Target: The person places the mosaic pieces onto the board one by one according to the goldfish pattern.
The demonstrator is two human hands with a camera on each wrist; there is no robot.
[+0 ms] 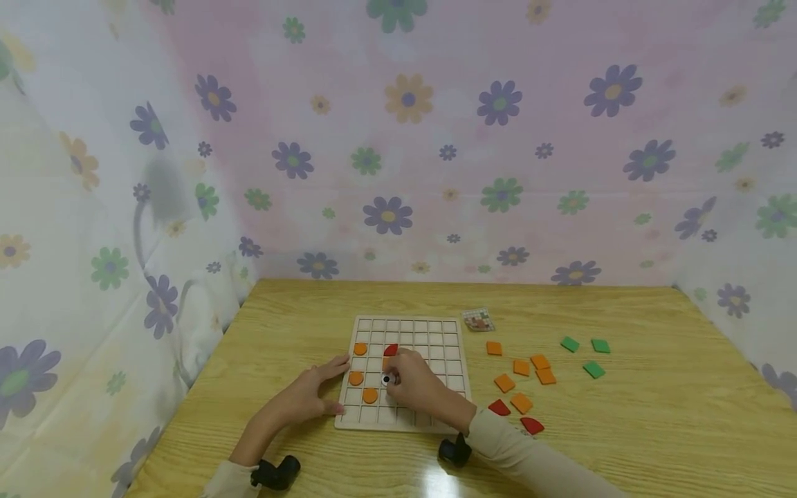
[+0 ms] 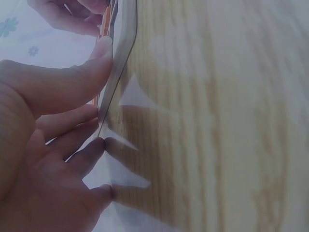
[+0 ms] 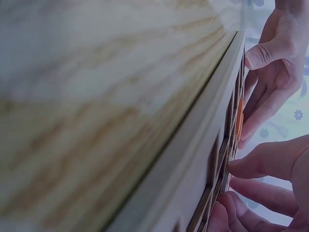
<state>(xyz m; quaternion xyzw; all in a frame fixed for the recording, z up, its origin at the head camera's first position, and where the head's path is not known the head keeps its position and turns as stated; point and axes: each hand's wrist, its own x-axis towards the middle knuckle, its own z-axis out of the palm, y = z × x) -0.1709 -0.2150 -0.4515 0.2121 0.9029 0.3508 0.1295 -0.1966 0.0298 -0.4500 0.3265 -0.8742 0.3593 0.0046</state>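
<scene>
A square wooden grid board (image 1: 443,325) lies on the table, with orange round tiles (image 1: 360,349), a red quarter-round tile (image 1: 391,350) and an orange tile (image 1: 385,363) in its cells. My left hand (image 1: 305,395) rests at the board's left edge, fingers spread, thumb on the near left corner. Over the middle of the board my right hand (image 1: 416,379) pinches a white round tile with a black dot (image 1: 387,380), its fingertips right at the grid. In the right wrist view, the thumb and fingers of the right hand (image 3: 270,179) meet close to the board surface.
Right of the board lie several loose orange square tiles (image 1: 521,402), red quarter-round tiles (image 1: 532,425) and green tiles (image 1: 594,370). A small patterned card (image 1: 478,319) lies by the far right corner. Flowered cloth (image 1: 386,214) encloses the table's back and sides.
</scene>
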